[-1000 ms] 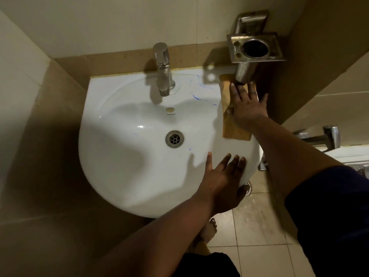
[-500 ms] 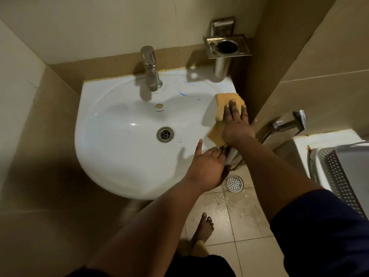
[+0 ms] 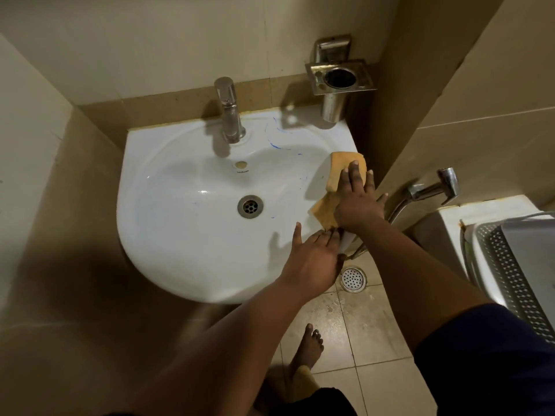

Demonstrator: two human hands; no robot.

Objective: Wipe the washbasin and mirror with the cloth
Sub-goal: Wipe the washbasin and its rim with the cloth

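— Since a second ago, right hand (image 3: 359, 202) has dragged the cloth (image 3: 341, 181) nearer along the washbasin (image 3: 192, 235) rim.
— How's it look?
— Orange, folded, crumpled; fingers (image 3: 351, 175) flat atop. Left hand (image 3: 312, 259) open on the rim.

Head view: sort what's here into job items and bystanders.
Job: basin, cloth, right hand pressing the cloth on the rim, left hand flat on the rim.

Bystanders: tap, holder, sprayer, floor drain, basket.
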